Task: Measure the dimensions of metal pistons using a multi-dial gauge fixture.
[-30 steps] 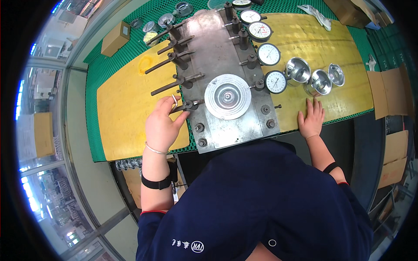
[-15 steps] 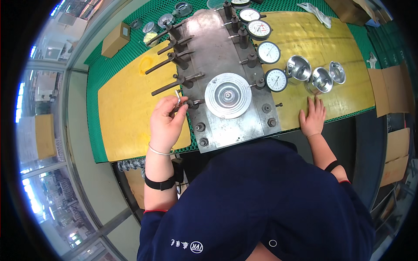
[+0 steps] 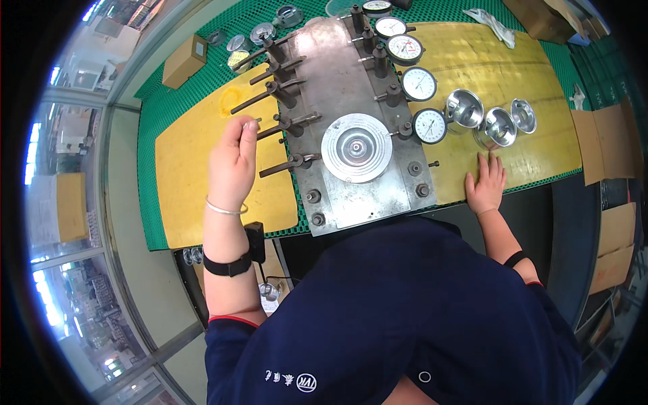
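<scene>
My left hand [image 3: 233,162] is closed in a pinch beside the left row of levers. A small thin metal piece [image 3: 258,120] shows at its fingertips, mostly hidden by them. The hand covers the outer end of a dark clamp lever [image 3: 289,125]; whether it touches it I cannot tell. Just nearer stands the lowest lever [image 3: 283,166], its handle bare. A ringed silver disc [image 3: 356,150] lies on the steel plate [image 3: 368,200] between the lever row and the dial gauges [image 3: 429,126]. My right hand [image 3: 486,185] rests flat on the yellow mat with fingers spread, holding nothing.
Beyond my right fingertips stand three shiny metal cups [image 3: 498,128] on the yellow mat [image 3: 550,152]. A cardboard box [image 3: 185,62] and several round metal parts [image 3: 263,32] sit at the far left. A white cloth [image 3: 491,27] lies at the far right.
My left hand has moved away and to the left, from the lowest lever to the outer end of the one beyond it. The right hand stays flat on the mat.
</scene>
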A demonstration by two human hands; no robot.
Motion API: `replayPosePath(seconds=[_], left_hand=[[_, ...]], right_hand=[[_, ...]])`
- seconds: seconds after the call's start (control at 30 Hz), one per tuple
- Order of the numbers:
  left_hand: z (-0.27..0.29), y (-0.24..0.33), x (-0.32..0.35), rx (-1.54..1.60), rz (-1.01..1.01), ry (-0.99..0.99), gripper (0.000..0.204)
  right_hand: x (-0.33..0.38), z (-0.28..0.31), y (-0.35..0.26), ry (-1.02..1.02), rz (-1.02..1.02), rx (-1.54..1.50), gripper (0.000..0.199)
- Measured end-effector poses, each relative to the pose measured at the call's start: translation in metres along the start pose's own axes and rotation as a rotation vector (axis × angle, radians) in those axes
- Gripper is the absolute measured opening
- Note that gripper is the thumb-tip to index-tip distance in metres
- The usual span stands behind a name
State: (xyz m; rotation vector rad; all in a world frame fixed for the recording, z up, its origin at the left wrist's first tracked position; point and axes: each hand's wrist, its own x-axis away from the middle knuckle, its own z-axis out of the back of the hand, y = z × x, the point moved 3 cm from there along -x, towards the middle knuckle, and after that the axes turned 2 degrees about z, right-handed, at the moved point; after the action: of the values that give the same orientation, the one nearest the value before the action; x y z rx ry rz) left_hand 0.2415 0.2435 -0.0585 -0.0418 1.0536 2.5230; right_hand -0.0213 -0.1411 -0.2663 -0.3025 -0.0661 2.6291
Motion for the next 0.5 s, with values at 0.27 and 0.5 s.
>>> replayPosePath(seconds=[0.27,0.5], left_hand=[[-0.002,0.017,-0.027,-0.28,-0.179,-0.172,0.026],[0.003,0.026,-0.033,-0.277,-0.232,-0.269,0.025]], right_hand=[[0.001,0.0,0.0,-0.002,-0.006,-0.009,0.058],[0.0,0.001,0.001,-0.002,-0.009,-0.013,0.057]])
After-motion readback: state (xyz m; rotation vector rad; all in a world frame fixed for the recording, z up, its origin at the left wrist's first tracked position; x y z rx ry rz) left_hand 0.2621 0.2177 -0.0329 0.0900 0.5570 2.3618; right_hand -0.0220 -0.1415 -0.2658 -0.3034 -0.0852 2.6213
